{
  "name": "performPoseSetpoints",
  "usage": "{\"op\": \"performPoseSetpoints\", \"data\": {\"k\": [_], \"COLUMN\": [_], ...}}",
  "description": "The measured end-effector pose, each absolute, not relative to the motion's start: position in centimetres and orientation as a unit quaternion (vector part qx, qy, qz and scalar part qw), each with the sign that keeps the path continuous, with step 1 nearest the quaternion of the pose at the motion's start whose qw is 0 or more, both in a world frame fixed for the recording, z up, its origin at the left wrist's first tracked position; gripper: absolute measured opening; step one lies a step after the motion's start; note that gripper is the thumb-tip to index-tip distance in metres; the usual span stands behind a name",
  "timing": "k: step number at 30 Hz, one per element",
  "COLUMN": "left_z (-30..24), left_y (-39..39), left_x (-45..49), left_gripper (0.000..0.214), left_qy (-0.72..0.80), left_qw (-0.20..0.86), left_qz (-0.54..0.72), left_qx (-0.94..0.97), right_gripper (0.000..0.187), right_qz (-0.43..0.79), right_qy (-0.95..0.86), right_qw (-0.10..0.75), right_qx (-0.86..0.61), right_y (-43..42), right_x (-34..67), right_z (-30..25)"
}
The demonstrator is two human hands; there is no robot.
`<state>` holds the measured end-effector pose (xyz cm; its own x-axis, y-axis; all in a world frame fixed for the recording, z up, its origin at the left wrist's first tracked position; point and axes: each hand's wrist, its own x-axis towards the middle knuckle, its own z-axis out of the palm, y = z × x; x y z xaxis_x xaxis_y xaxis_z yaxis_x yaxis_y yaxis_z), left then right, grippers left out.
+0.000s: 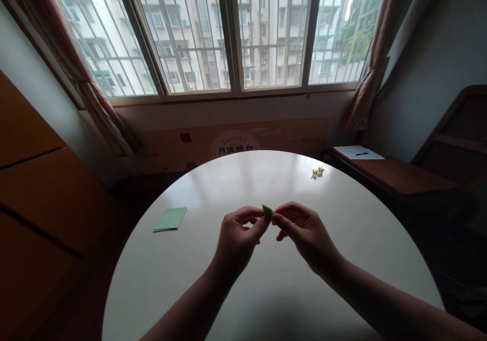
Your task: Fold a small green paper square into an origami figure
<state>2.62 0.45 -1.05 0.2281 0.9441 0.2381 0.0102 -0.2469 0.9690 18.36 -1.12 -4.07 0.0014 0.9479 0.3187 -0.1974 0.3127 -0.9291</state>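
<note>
A small piece of folded green paper (267,209) is held up above the table, its pointed top showing between my fingertips. My left hand (243,228) pinches it from the left with thumb and forefinger. From the right, my right hand (299,224) closes its thumb and forefinger on the paper's edge. The lower part of the paper is hidden behind my thumbs. To the left lies a stack of light green square paper (171,219). Toward the far right of the table sit small yellowish folded paper figures (318,172).
The round white table (152,290) has its curved far edge before a printed box or panel (285,135) below the window. At right stands a wooden surface (411,173) with a paper sheet (352,151) and a pen (361,154). An orange-brown cabinet (41,199) is at left.
</note>
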Motion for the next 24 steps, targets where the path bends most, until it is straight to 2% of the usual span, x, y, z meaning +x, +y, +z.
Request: {"op": "performPoseSetpoints", "data": {"k": [16,24], "left_z": [-1.12,-1.13], "left_y": [0.35,0.91], "left_x": [2.56,2.24], "left_gripper": [0.021,0.016], "left_qy": [0.378,0.375], "left_qw": [0.481,0.539], "left_qz": [0.480,0.470], "left_qx": [0.629,0.591], "right_gripper": [0.016,0.017], "right_qz": [0.483,0.535], "right_qy": [-0.504,-0.505], "right_qw": [0.632,0.593], "right_qx": [-0.336,-0.328], "right_y": [-1.65,-1.62], "right_x": [18.41,18.50], "right_z": [-3.88,-3.80]}}
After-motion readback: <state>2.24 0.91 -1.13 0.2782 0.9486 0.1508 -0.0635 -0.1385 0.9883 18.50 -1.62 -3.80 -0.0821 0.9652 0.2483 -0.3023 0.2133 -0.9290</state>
